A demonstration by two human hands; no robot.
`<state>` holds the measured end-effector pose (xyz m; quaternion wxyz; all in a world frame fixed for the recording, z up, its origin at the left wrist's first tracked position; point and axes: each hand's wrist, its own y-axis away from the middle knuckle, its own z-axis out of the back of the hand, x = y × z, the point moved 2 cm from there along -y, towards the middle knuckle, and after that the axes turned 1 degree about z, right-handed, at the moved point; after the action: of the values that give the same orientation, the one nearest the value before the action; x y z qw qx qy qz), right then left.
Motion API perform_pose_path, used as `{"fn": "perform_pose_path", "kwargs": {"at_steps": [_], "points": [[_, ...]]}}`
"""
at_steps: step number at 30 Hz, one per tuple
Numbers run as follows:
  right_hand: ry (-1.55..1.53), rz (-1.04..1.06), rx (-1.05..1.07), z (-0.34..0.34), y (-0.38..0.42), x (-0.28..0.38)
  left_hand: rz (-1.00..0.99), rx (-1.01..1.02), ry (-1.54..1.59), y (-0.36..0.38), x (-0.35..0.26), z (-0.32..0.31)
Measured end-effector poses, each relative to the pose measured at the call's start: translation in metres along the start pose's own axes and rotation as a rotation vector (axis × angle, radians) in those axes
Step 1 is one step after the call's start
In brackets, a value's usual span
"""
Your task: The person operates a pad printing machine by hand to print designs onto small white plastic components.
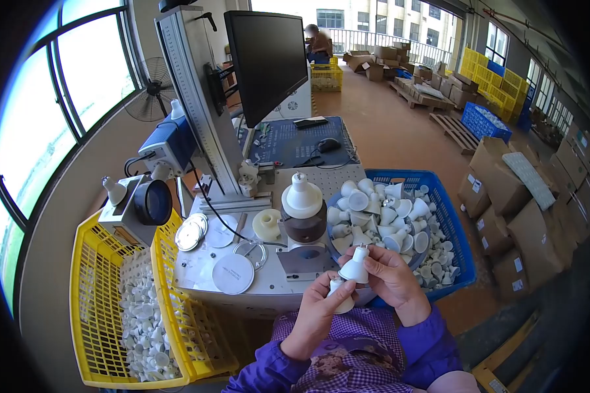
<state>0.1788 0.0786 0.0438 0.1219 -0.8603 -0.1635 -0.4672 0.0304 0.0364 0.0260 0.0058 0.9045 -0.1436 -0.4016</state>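
My right hand [390, 278] holds a white cone-shaped lamp housing [356, 267] by its narrow end, close in front of me. My left hand [318, 313] grips a second white housing [341, 296] just below it; the two pieces almost touch. Straight ahead on the machine table, another white housing [301, 193] sits upright on a brown round fixture [304, 226]. A grey bowl [335, 247] heaped with several white housings stands to the right of the fixture, just beyond my hands.
A blue crate [453, 226] with more housings sits behind the bowl. At left a yellow crate [92, 308] holds several white parts. A marking machine column [193, 98], monitor [269, 59], lens head [152, 203], round discs [233, 273]. Cardboard boxes [505, 190] right; a person far back.
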Motion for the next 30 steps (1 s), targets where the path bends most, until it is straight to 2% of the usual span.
{"fn": "perform_pose_path", "kwargs": {"at_steps": [1, 3, 4, 6, 10, 13, 17, 19, 20, 21, 23, 25, 27, 30], "points": [[-0.040, -0.026, 0.029, 0.003, -0.001, 0.000, -0.008, -0.005, -0.001, 0.001, -0.004, 0.000], [-0.049, -0.029, 0.008, 0.002, 0.000, 0.004, -0.064, -0.048, -0.264, 0.004, -0.017, 0.000], [0.033, 0.031, -0.026, 0.003, 0.001, 0.006, -0.069, -0.055, -0.266, 0.002, -0.021, 0.002], [0.135, 0.114, -0.117, 0.005, 0.000, 0.008, -0.539, -0.203, -0.630, -0.002, -0.043, 0.003], [0.214, 0.124, -0.173, 0.001, -0.003, 0.017, -0.981, -0.440, -1.105, -0.017, -0.108, -0.005], [0.281, 0.183, -0.202, -0.011, -0.013, 0.025, -0.938, -0.520, -1.236, -0.038, -0.141, -0.015], [0.339, 0.364, -0.178, -0.031, -0.042, 0.039, -0.818, -0.448, -1.383, -0.065, -0.158, -0.015], [0.360, 0.415, -0.167, -0.042, -0.062, 0.047, -0.765, -0.323, -1.327, -0.069, -0.160, -0.014], [0.430, 0.457, -0.184, -0.048, -0.073, 0.050, -0.769, -0.324, -1.327, -0.065, -0.162, -0.013], [0.496, 0.502, -0.201, -0.053, -0.083, 0.052, -0.803, -0.344, -1.192, -0.058, -0.166, -0.009], [0.566, 0.509, -0.200, -0.063, -0.102, 0.053, -0.891, -0.395, -1.014, -0.040, -0.170, -0.001], [0.641, 0.509, -0.194, -0.065, -0.116, 0.043, -0.885, -0.429, -0.854, -0.023, -0.168, 0.006], [0.804, 0.557, -0.184, -0.064, -0.129, 0.031, -0.888, -0.413, -0.823, -0.013, -0.159, 0.020], [0.819, 0.577, -0.198, -0.066, -0.129, 0.023, -0.866, -0.399, -0.762, -0.007, -0.142, 0.040]]}}
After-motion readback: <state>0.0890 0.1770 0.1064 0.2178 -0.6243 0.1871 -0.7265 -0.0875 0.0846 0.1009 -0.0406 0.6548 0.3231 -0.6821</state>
